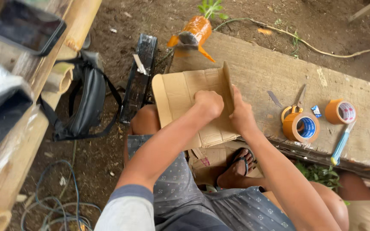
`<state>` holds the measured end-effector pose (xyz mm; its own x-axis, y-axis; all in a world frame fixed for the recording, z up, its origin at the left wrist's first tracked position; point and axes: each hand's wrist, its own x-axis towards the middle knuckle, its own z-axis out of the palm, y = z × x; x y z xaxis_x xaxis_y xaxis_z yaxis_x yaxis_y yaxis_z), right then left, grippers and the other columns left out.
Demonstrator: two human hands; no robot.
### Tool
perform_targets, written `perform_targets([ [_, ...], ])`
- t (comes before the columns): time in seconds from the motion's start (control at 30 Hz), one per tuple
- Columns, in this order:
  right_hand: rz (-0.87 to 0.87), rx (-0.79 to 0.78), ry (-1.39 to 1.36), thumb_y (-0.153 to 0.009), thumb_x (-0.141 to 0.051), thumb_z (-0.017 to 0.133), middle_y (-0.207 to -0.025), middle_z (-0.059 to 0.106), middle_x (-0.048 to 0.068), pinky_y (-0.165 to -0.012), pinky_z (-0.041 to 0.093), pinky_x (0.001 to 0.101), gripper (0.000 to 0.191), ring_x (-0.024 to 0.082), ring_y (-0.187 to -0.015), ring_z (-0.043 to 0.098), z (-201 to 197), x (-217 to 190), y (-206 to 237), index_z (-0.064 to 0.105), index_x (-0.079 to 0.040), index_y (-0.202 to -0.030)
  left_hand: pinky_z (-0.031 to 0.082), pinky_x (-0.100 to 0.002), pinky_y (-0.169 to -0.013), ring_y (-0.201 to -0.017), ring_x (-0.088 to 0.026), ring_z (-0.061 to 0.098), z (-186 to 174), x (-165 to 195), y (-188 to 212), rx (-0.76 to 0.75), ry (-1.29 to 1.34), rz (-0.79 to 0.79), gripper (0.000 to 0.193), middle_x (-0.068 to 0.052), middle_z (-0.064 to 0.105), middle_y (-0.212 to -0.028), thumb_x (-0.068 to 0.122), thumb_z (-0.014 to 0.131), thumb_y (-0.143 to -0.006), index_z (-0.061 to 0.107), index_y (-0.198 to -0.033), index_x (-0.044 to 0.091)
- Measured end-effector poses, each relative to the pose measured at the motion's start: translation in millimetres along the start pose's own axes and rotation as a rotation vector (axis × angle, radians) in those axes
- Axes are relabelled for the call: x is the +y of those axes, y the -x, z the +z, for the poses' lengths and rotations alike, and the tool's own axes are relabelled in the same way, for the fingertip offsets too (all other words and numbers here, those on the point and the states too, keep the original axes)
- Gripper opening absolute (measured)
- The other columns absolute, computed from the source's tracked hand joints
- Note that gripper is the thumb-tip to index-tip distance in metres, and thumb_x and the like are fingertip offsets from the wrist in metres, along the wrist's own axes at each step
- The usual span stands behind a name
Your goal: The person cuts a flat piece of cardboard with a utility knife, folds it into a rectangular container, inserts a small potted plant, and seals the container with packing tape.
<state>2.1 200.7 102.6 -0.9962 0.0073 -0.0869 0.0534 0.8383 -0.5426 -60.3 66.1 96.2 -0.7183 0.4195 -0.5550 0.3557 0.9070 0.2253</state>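
Left hand (208,104) fisted on flat cardboard sheet (180,98), frame centre, pressing it onto wooden plank (270,68). Right hand (241,114) clamped on upright folded flap (228,85). Tape rolls (301,127), scissors (298,100), blue-handled cutter (341,145) at right; black bag (86,102) at left.

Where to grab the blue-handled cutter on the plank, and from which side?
Take the cutter by its blue handle, mid-length, from above with fingers across its narrow width. It lies flat on the plank, diagonal. The upper end touches a tape roll, so approach nearer the lower end.
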Motion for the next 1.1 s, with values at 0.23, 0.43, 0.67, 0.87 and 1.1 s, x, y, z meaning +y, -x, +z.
perform_targets([
  [0.23,-0.164,0.06,0.125,-0.083,0.008,0.053,-0.11,0.068,0.032,-0.082,0.056,0.054,0.052,0.051,-0.093,0.068,27,18,-1,0.044,0.003,-0.133,0.032,-0.049,-0.119,-0.145,-0.032,0.042,-62,20,-47,0.416,-0.21,0.382,0.047,-0.009,0.054,-0.15,0.04,0.039,-0.108,0.062,-0.137,0.012],
  [0.43,-0.205,0.162,0.323,-0.087,0.005,0.056,-0.138,0.051,0.035,-0.086,0.058,0.0507,0.056,0.049,-0.108,0.063,56,9,-2,0.042,0.007,-0.141,0.014,-0.05,-0.124,-0.154,-0.03,0.022,-26,-10,-92,0.148,-0.206,0.284,0.069,-0.008,0.029,-0.166,0.058,0.023,-0.104,0.043,-0.153,0.013],
  [0.67,-0.152,0.154,0.615,-0.091,-0.009,0.058,-0.144,0.049,0.03,-0.098,0.051,0.0574,0.06,0.046,-0.129,0.052,76,-6,16,0.041,0.003,-0.148,0.017,-0.05,-0.126,-0.155,-0.03,0.025,24,-52,-111,0.392,-0.065,0.453,0.06,0.0,0.031,-0.169,0.049,0.028,-0.106,0.046,-0.154,0.019],
  [0.87,0.062,0.283,-0.098,-0.096,-0.035,0.069,-0.128,0.066,0.022,-0.104,0.049,0.0475,0.05,0.037,-0.121,0.061,34,40,45,0.062,-0.001,-0.132,0.016,-0.05,-0.126,-0.155,-0.028,0.024,30,-53,-92,0.47,-0.035,0.462,0.06,0.001,0.027,-0.168,0.048,0.037,-0.105,0.038,-0.158,0.019],
  [1.1,0.431,-0.112,-0.486,-0.089,-0.028,0.079,-0.1,0.075,0.013,-0.076,0.054,0.0304,0.044,0.017,-0.086,0.068,18,80,33,0.067,0.0,-0.121,0.021,-0.065,-0.112,-0.141,-0.033,0.034,2,-20,-71,0.434,-0.323,0.427,0.048,-0.01,0.044,-0.149,0.045,0.045,-0.097,0.054,-0.137,0.022],
])
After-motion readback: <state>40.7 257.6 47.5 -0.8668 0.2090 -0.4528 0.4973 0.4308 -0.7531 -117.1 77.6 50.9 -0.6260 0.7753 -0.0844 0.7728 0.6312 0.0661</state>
